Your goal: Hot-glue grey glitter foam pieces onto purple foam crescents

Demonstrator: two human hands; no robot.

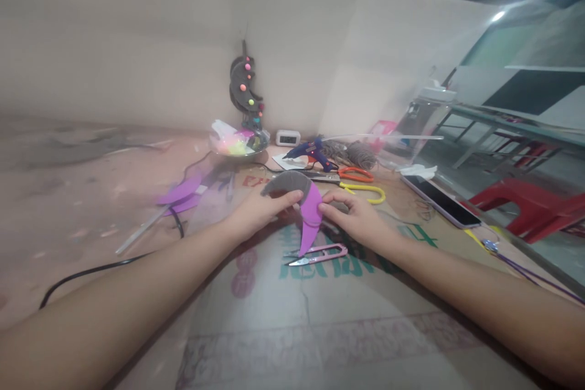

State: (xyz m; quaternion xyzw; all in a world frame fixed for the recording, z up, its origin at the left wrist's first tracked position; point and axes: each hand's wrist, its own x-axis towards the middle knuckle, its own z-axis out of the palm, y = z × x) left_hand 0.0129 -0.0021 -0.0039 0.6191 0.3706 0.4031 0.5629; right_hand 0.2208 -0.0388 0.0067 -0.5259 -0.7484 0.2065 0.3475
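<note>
My left hand point(261, 212) and my right hand point(354, 216) both pinch a crescent-shaped piece point(309, 213). It is purple foam, with grey yarn wound over its upper curve point(287, 181). The bare purple tip points down toward small pink thread snips point(317, 254) lying on the cardboard point(320, 323). Left thumb and fingers press the grey end; right fingertips grip the purple edge.
Behind the hands lie a blue glue gun point(311, 152), orange scissors point(354, 173), a yellow hook point(370, 192) and a grey yarn ball point(361, 155). A bowl of pompoms point(237, 145), a finished dark crescent point(244, 88), purple foam scraps point(180, 195), a phone point(439, 200), a black cable point(91, 271).
</note>
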